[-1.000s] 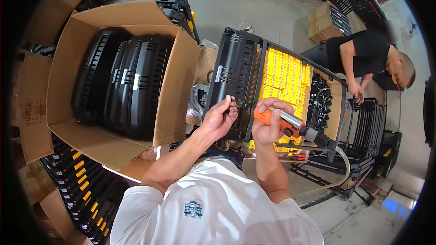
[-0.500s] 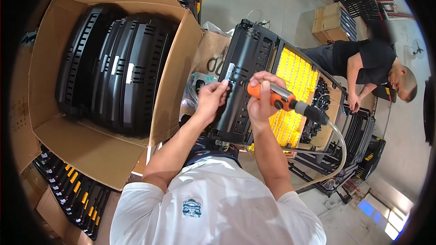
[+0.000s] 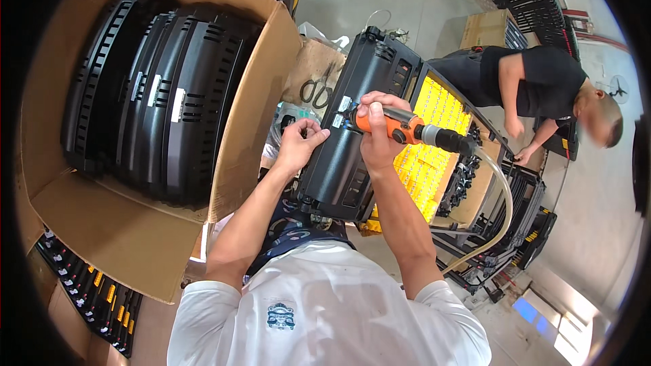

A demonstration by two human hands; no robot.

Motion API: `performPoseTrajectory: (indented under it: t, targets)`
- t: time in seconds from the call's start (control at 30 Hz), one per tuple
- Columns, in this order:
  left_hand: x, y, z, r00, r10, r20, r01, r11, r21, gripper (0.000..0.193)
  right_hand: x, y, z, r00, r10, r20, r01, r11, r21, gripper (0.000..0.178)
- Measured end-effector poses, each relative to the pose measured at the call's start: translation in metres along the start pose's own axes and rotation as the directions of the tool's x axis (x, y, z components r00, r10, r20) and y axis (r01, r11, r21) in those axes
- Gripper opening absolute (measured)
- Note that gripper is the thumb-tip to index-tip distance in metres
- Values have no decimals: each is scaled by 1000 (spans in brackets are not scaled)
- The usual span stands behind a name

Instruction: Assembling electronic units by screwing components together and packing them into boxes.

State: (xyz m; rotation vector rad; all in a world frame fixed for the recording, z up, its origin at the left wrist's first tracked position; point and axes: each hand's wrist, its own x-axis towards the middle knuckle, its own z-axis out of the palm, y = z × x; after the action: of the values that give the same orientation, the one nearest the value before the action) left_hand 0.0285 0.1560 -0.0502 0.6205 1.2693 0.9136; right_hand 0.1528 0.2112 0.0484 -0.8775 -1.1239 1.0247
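Note:
In front of me lies a long black plastic housing (image 3: 336, 176) with slotted sides and small white labels (image 3: 344, 104) near its middle. My right hand (image 3: 380, 152) is wrapped round an orange pneumatic screwdriver (image 3: 409, 127). Its tip points at the housing beside the labels; the exact contact point is hidden. From the tool's rear end runs a pale air hose (image 3: 507, 210). At the housing's left edge, my left hand (image 3: 298, 146) has thumb and forefinger drawn together. Whatever may be between those fingertips is too small to make out.
An open cardboard box (image 3: 254, 115) of black housings (image 3: 163, 108) stands left. Scissors (image 3: 315, 92) lie beyond my left hand. Yellow parts (image 3: 434, 142) and a carton of small black parts (image 3: 478, 193) sit right. A co-worker in black (image 3: 536, 81) bends over frames at far right.
My left hand has drawn back slightly left and down from the housing's middle. The screwdriver and right hand have shifted a little left and up. The co-worker's arms have moved.

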Motion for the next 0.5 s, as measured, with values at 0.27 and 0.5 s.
performPoseTrajectory:
  t: [0.27,0.5]
  targets:
    - [-3,3,2,1000,19,-4,-19,1000,6,16,0,-4,0,998,25,61,-23,999,-31,14]
    - [-5,4,2,1000,-1,-8,1,1000,-15,16,-2,-4,2,996,29,81,-26,999,-28,14]
